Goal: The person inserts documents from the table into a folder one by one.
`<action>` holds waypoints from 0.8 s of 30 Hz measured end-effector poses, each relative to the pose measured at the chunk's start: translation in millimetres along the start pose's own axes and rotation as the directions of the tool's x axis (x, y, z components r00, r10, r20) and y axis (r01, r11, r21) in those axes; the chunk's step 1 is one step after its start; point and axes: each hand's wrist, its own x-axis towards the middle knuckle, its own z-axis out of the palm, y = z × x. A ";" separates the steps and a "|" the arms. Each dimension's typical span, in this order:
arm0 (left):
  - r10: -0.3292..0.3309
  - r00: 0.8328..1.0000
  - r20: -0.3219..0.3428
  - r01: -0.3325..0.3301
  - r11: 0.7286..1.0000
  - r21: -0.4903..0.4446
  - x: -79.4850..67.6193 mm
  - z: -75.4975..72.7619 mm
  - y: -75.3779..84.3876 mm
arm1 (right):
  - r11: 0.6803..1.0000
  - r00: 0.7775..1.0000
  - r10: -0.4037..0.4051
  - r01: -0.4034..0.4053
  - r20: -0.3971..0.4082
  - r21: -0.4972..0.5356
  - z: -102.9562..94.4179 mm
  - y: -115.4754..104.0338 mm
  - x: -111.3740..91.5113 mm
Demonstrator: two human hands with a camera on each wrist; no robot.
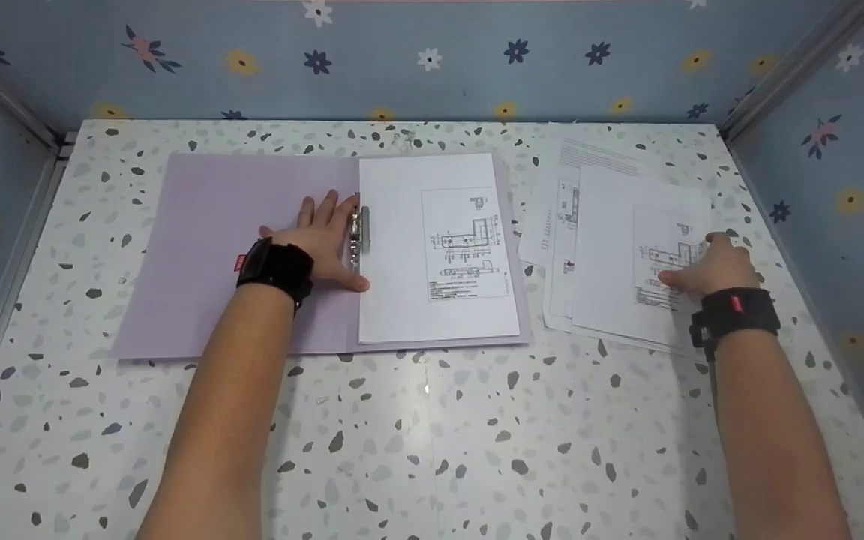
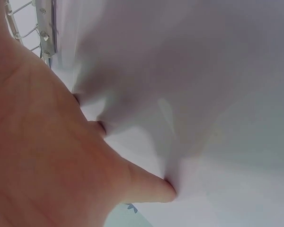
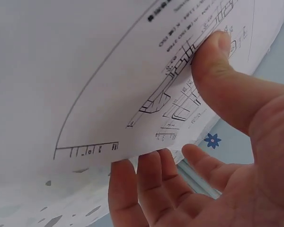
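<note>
A lilac ring binder lies spread out on the table, its metal ring clip along the spine. White sheets with a technical drawing fill its right side. My left hand rests with spread fingers on the inside of the cover, beside the clip, thumb reaching the sheets' left edge. To the right of the binder, my right hand grips the right edge of a paper sheet printed with a similar drawing. In the right wrist view the thumb presses on the sheet's face while the fingers are at its edge and behind it.
More loose printed papers lie fanned out under the gripped sheet. The speckled white table meets flowered blue panels at the back and both sides. Black bands with cameras sit on both wrists.
</note>
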 end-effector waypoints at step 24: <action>0.006 1.000 0.009 -0.006 1.000 0.003 -3.3 -2.2 2.5 | 0.999 0.991 -0.020 0.015 0.133 0.034 -6.7 19.3 9.5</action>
